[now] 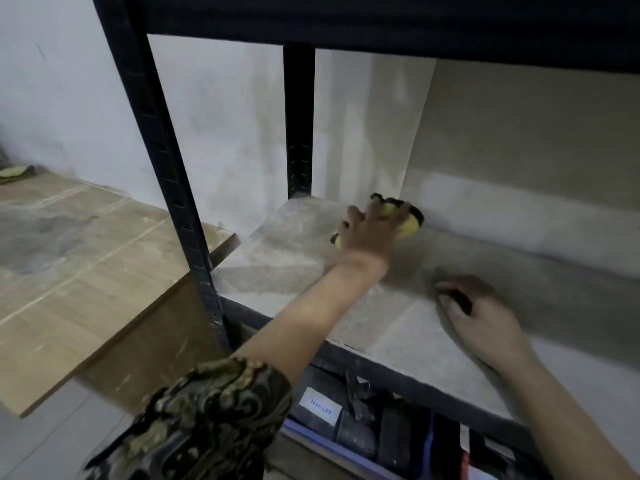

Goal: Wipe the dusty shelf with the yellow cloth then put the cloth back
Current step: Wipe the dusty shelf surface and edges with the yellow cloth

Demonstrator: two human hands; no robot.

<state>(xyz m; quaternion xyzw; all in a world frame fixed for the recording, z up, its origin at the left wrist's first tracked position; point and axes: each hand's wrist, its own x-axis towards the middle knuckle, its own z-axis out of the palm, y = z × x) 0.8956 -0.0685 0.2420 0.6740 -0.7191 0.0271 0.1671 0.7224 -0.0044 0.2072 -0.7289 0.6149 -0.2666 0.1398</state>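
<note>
The dusty grey shelf board (298, 258) sits in a black metal rack. My left hand (370, 233) reaches deep toward the back left of the board and presses down on the yellow cloth (410, 223), which has a dark edge and shows only around my fingers. My right hand (485, 320) rests on the board nearer the front right, fingers curled and apart, holding nothing. Its image is blurred.
The rack's black front post (173, 188) and rear post (298, 126) stand to the left. A wooden table (69, 265) adjoins the rack on the left, with another yellowish cloth (14, 173) at its far corner. Below the shelf a blue bin (346, 420) holds dark items.
</note>
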